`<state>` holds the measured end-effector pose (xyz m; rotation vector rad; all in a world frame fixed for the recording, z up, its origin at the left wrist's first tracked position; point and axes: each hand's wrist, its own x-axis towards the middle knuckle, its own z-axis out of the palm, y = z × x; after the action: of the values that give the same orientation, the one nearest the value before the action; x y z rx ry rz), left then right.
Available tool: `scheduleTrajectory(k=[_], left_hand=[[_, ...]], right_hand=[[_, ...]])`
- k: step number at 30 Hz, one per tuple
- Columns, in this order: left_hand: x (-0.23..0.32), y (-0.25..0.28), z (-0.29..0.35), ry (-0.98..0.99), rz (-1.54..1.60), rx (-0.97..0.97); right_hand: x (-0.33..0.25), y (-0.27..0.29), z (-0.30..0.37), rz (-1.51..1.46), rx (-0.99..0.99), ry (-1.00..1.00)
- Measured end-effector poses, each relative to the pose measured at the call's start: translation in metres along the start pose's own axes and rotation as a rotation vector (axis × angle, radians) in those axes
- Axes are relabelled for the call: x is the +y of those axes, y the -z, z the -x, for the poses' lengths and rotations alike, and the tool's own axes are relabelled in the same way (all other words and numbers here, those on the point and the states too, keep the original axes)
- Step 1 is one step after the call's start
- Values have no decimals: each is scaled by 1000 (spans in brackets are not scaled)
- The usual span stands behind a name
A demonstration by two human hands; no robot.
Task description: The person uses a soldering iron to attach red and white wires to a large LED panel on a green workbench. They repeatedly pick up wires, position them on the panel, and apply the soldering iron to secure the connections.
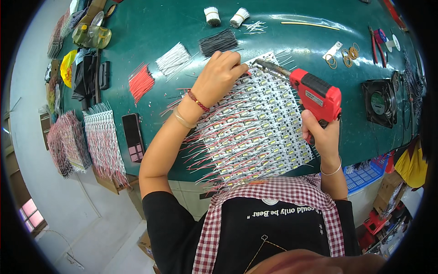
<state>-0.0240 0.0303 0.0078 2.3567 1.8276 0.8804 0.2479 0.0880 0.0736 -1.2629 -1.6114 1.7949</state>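
Note:
My right hand (pixel 321 132) is wrapped round the handle of a red and black soldering gun (pixel 315 93). Its metal tip points left, over the top edge of a white sheet of small LED circuit boards (pixel 260 132). Close to that tip, my left hand (pixel 221 75) is closed in a pinch at the sheet's upper left corner. A bit of red shows at its fingertips, too small to name. Red and white wires stick out along the rows of boards. Beyond my left hand lies a pile of black wires (pixel 219 42).
White wires (pixel 173 60) and red wires (pixel 141 83) lie in piles on the green table (pixel 178 23). A phone (pixel 132 137) and a wired board sheet (pixel 104 141) are at left. Right stand a black fan (pixel 379 103), rubber bands (pixel 351 52) and red-handled pliers (pixel 377 45).

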Motion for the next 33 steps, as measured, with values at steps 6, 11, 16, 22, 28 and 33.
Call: scheduleTrajectory(k=[6,11,16,22,28,33], left_hand=[[-2,-2,1,14,33,7],[-3,-2,1,17,47,10],[-5,-3,2,14,64,14],[-5,-2,-1,47,100,8],[-4,-1,0,64,108,-16],[-3,-1,-1,54,84,-25]], right_hand=[[-1,-2,-2,9,-4,8],[0,-2,-2,22,-21,5],[4,-3,-2,2,-10,38],[4,-2,-2,-7,-9,32],[3,-4,-3,18,0,-4],[5,-4,-3,36,-22,5]])
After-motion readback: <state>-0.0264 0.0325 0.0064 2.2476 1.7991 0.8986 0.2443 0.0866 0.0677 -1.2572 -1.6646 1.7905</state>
